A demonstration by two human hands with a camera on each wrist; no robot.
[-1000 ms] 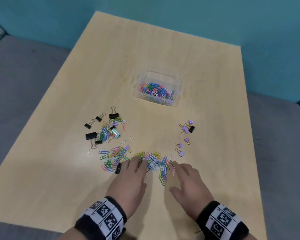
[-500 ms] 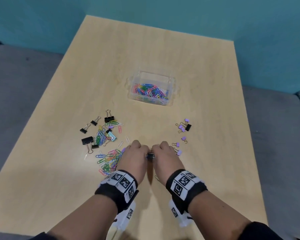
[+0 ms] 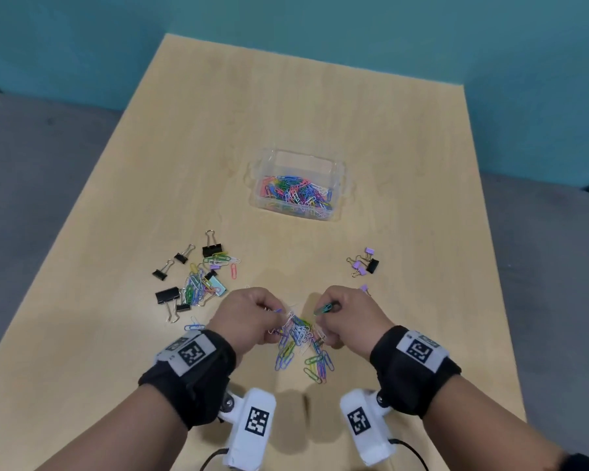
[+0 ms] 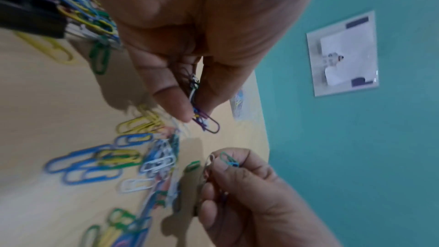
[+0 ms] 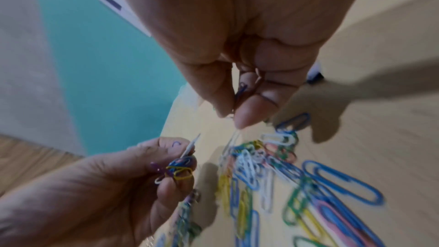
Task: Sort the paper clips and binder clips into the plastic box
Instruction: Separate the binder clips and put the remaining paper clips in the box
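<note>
Our left hand (image 3: 249,316) and right hand (image 3: 349,314), flat on the paper clips (image 3: 301,341) a second ago, now rise apart, each grip pinching a small bunch of clips between thumb and fingertips. Most of the pile stays on the worktop (image 3: 320,96). The plastic box (image 3: 340,171), well ahead, already holds clips; binder clips (image 3: 181,287) wait untouched at left.

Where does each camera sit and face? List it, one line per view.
Head: worn on the head, facing forward-down at the pale wooden table and clear plastic box; both forearms show.
Left wrist: looks along the left hand pinching coloured wire paper clips.
Right wrist: looks along the right hand, likewise pinching.
Shared: both hands, the clip pile.
</note>
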